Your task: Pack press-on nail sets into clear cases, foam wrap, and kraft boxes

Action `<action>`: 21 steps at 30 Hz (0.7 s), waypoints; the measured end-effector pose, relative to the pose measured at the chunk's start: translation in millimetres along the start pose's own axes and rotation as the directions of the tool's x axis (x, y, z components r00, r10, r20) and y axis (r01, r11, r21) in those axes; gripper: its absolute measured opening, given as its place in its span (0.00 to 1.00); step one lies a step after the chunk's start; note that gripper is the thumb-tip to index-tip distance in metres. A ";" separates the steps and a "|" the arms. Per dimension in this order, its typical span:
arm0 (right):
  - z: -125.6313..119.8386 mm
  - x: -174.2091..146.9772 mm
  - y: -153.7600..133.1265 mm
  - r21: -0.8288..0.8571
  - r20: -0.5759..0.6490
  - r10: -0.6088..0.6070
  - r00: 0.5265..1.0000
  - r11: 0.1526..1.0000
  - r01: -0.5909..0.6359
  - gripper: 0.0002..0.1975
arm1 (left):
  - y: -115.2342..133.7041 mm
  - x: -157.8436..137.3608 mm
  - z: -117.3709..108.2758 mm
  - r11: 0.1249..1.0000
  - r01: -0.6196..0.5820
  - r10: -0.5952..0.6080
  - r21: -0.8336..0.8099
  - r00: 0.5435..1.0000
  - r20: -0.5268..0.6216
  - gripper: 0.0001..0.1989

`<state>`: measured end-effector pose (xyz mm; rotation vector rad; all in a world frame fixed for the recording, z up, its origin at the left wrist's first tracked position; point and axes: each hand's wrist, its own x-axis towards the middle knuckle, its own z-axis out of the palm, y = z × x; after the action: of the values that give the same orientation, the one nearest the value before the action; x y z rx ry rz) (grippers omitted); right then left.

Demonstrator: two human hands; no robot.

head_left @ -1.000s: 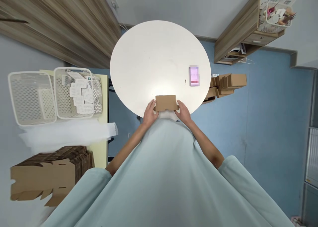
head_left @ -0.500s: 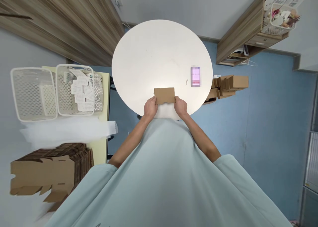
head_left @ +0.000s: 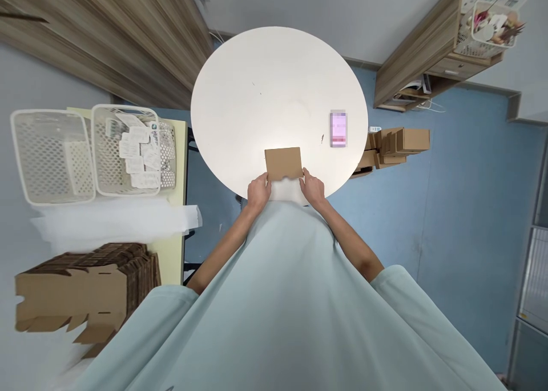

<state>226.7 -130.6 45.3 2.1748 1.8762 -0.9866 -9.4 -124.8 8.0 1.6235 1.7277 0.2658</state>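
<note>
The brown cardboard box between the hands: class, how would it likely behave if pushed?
The cardboard box would probably slide rather than roll, its visible face being flat and roughly rectangular. It looks fairly stiff, showing no sag between the left hand and right hand. Cardboard suggests lightness, though any contents are hidden.

A loose top (head_left: pixel 282 299) in pale blue-green is worn, its plain cloth softly creased. The left sleeve (head_left: pixel 145 328) and the right sleeve (head_left: pixel 423 317) are wide, short and of the same colour. Toward the left of the chest sits a small dark mark (head_left: pixel 169 388), mostly cut off. The left hand (head_left: pixel 259 192) and right hand (head_left: pixel 313 190) are bare.
</note>
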 end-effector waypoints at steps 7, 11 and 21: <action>12.5 10.4 6.6 -0.029 0.019 -0.031 0.999 0.999 0.031 0.21 | -10.7 10.0 18.9 0.992 0.078 -0.081 -0.096 0.996 -0.032 0.19; 21.3 12.2 11.8 0.061 0.027 -0.004 1.000 0.998 0.003 0.19 | -17.6 16.4 31.2 0.936 0.228 -0.231 -0.268 0.973 0.018 0.23; 46.2 36.5 32.2 0.489 -0.061 0.075 0.995 0.871 -0.036 0.16 | -31.8 29.3 46.4 0.878 0.248 -0.271 -0.409 0.963 0.003 0.24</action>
<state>238.7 -129.1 -20.7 2.5475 1.7203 -1.5246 -2.8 -118.5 -54.8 1.0786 1.7666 0.5061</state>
